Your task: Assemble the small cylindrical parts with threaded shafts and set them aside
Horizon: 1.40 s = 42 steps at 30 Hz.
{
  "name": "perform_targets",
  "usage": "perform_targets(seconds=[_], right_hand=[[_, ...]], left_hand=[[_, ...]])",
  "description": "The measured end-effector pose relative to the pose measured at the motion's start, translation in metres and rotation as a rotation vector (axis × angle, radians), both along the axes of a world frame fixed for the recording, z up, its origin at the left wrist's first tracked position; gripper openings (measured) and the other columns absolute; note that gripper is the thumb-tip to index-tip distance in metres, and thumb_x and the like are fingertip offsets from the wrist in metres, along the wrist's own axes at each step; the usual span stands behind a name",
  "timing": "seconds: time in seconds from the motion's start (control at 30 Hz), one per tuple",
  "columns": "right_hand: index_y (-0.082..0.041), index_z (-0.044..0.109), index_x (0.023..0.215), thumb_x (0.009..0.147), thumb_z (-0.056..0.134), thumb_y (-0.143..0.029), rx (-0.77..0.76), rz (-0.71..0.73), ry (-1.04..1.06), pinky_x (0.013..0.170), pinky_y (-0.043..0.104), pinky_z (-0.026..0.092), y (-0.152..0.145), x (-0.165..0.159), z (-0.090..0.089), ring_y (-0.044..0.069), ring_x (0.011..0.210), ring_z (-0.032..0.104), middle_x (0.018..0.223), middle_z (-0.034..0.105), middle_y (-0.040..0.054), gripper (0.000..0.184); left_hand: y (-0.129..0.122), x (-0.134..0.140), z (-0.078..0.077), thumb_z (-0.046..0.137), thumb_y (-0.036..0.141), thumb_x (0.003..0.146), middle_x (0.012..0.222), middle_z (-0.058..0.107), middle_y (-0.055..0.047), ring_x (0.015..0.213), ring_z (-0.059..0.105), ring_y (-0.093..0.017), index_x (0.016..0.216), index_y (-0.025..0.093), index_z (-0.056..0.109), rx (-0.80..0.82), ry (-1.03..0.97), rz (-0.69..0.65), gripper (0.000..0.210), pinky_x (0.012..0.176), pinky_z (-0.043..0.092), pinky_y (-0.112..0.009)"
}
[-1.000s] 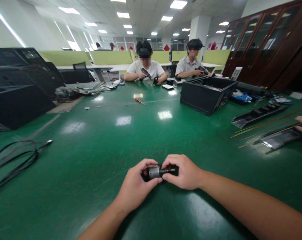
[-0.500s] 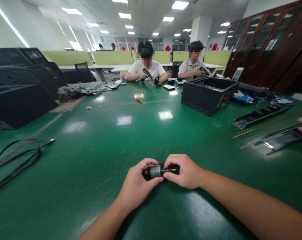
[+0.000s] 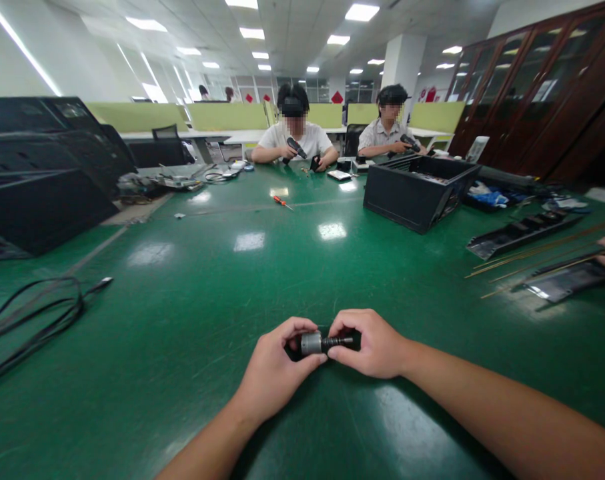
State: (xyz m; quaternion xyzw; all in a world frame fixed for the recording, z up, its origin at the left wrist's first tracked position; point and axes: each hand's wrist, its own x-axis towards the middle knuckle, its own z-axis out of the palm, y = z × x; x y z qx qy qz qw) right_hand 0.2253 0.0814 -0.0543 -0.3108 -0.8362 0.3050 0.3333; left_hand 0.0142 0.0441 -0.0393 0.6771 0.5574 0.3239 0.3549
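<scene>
**Two-handed grip, lower centre**

You held a small metal part [image 3: 318, 343] level at the frame's lower centre. Your left hand [image 3: 275, 363] was clamped around its silver cylinder [image 3: 311, 343], and your right hand [image 3: 377, 343] pinched its ribbed shaft [image 3: 338, 341] (the thin end pointed right). An orange screwdriver [image 3: 281, 201] lay well apart, upper centre, on the green table [image 3: 207, 287].

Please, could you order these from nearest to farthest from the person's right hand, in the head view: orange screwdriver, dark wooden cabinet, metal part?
1. Metal part: at the right hand's fingertips, on the left.
2. Orange screwdriver: ahead, leftward, on the green table.
3. Dark wooden cabinet: far back, right side.
</scene>
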Motion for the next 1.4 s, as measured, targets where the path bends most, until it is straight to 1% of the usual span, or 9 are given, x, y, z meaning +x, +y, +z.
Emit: perform_targets(seconds=[0.27, 0.67, 0.93, 1.4], right_hand=[[-0.019, 0.064, 0.085, 0.079, 0.071, -0.026, -0.007, -0.018, -0.013, 0.065, 0.025, 0.042, -0.0005, -0.0002, -0.0012, 0.015, 0.069, 0.059, 0.077, 0.064, -0.0001, 0.011], [-0.019, 0.064, 0.085, 0.080, 0.071, -0.024, 0.005, -0.016, -0.009, 0.066, 0.025, 0.041, -0.0002, -0.0007, -0.0017, 0.014, 0.070, 0.058, 0.076, 0.064, -0.0007, 0.010], [-0.019, 0.064, 0.085, 0.079, 0.070, -0.024, -0.002, -0.022, -0.009, 0.065, 0.025, 0.042, -0.0002, -0.0005, -0.0012, 0.015, 0.070, 0.059, 0.077, 0.065, -0.0002, 0.010], [-0.019, 0.063, 0.084, 0.078, 0.071, -0.022, 0.003, -0.027, -0.003, 0.065, 0.025, 0.041, 0.0002, -0.0007, -0.0013, 0.014, 0.069, 0.058, 0.076, 0.063, -0.0008, 0.010]], left_hand=[[-0.0010, 0.0002, -0.0001, 0.074, 0.029, 0.073, 0.089, 0.069, -0.001, 0.084, 0.062, -0.020, 0.096, 0.022, 0.066, 0.014, 0.016, 0.003, 0.025, 0.076, 0.045, -0.031], [-0.0005, 0.0010, 0.0025, 0.073, 0.026, 0.073, 0.088, 0.069, 0.000, 0.082, 0.062, -0.019, 0.096, 0.022, 0.066, 0.013, 0.031, -0.006, 0.024, 0.074, 0.046, -0.030], [-0.0006, -0.0001, -0.0001, 0.073, 0.027, 0.072, 0.089, 0.069, -0.001, 0.083, 0.063, -0.020, 0.096, 0.022, 0.066, 0.013, 0.029, 0.004, 0.026, 0.076, 0.048, -0.031], [0.0000, -0.0011, -0.0002, 0.074, 0.025, 0.073, 0.090, 0.069, 0.000, 0.084, 0.061, -0.019, 0.097, 0.023, 0.066, 0.005, 0.017, -0.004, 0.026, 0.076, 0.045, -0.030]])
